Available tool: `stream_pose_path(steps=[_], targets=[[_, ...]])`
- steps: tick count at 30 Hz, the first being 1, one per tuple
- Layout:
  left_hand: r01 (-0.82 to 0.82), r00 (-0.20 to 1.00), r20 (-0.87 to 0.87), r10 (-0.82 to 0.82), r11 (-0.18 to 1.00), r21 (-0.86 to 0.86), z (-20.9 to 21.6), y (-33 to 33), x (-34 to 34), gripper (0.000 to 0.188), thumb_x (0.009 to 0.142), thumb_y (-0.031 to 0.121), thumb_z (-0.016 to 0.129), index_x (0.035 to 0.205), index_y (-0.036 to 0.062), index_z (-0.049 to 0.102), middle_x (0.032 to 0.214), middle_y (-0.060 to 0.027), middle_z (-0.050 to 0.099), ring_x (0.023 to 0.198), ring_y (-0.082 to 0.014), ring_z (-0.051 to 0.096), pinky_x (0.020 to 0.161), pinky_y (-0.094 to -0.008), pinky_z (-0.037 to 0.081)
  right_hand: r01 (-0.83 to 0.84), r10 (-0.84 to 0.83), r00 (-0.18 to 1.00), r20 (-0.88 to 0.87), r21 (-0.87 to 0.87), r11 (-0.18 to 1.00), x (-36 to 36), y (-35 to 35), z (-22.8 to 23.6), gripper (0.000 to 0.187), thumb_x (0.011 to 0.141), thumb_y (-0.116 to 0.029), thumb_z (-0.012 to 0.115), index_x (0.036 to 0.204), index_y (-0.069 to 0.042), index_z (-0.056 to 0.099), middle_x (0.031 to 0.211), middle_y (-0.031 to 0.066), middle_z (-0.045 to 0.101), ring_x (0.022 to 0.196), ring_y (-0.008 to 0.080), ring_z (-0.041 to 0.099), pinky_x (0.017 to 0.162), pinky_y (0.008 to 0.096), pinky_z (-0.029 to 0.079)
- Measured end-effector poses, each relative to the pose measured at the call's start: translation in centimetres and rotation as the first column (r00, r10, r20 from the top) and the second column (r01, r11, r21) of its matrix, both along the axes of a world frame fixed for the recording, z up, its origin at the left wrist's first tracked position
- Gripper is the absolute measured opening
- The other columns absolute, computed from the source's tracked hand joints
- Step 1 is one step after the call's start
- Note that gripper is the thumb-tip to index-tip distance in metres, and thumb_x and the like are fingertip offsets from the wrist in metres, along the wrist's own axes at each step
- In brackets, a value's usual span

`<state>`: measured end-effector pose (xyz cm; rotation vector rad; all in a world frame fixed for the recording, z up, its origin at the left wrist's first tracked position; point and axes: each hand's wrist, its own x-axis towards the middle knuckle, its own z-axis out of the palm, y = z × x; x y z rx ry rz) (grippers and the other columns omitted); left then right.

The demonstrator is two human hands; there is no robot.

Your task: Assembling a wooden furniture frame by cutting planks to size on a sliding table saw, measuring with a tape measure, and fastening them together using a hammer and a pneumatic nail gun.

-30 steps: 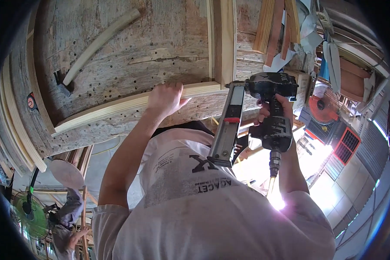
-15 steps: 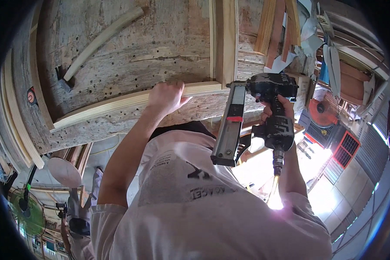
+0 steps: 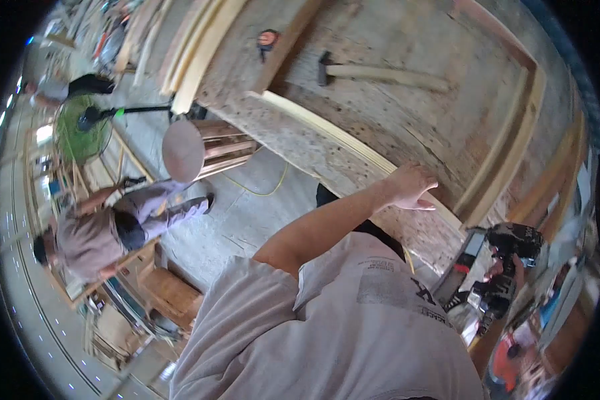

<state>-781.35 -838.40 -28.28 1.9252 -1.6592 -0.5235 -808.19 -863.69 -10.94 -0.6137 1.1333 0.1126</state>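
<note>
we count two hands in play: one left hand (image 3: 409, 185), one right hand (image 3: 496, 269)! we have one nail gun (image 3: 515, 240), one hammer (image 3: 387, 75), one tape measure (image 3: 267, 41), one wooden frame (image 3: 333, 135), one bench (image 3: 228, 95). now we spot two fans, one green fan (image 3: 80, 137) and one orange fan (image 3: 507, 367), one round-topped stand (image 3: 183, 151), and two other people, one nearer person (image 3: 90, 243), one farther person (image 3: 55, 88).
</note>
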Motion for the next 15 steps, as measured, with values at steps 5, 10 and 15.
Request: stream_pose_path(steps=[5,10,15], targets=[[-0.475,0.88,-0.077,0.469,0.872,-0.119,2.1,9.8,5.7,0.052,0.08,0.051,0.065,0.108,0.0067,0.065,0.11,-0.013,0.064,0.105,-0.0321,0.059,0.097,-0.0438,0.042,-0.133,0.12,0.991,-0.06,-0.283,0.95,8.3,3.9,2.2,0.046,0.093,-0.04,0.049,0.106,0.003,0.058,0.053,0.0032,0.051,0.044,0.0193,0.055,0.047,0.0371,0.053],[-0.38,0.921,0.048,0.388,0.917,-0.117,1.6,14.9,11.0,0.055,0.071,0.051,0.071,0.102,0.0052,0.065,0.099,-0.0113,0.064,0.099,-0.0303,0.059,0.096,-0.0422,0.041,-0.251,0.31,0.943,0.118,-0.358,0.899,19.9,11.5,5.5,0.04,0.093,-0.034,0.046,0.11,0.002,0.053,0.053,0.0051,0.051,0.041,0.018,0.054,0.043,0.0314,0.052],[-0.105,0.983,0.172,0.056,0.95,0.293,-0.5,15.4,15.2,0.067,0.066,0.062,0.071,0.103,0.006,0.066,0.099,-0.0094,0.067,0.102,-0.0283,0.061,0.096,-0.0415,0.043,-0.512,0.559,0.818,0.134,-0.272,0.815,34.2,21.4,6.7,0.039,0.095,-0.033,0.043,0.106,0.002,0.054,0.055,0.0085,0.053,0.04,0.0192,0.055,0.043,0.0318,0.053]])
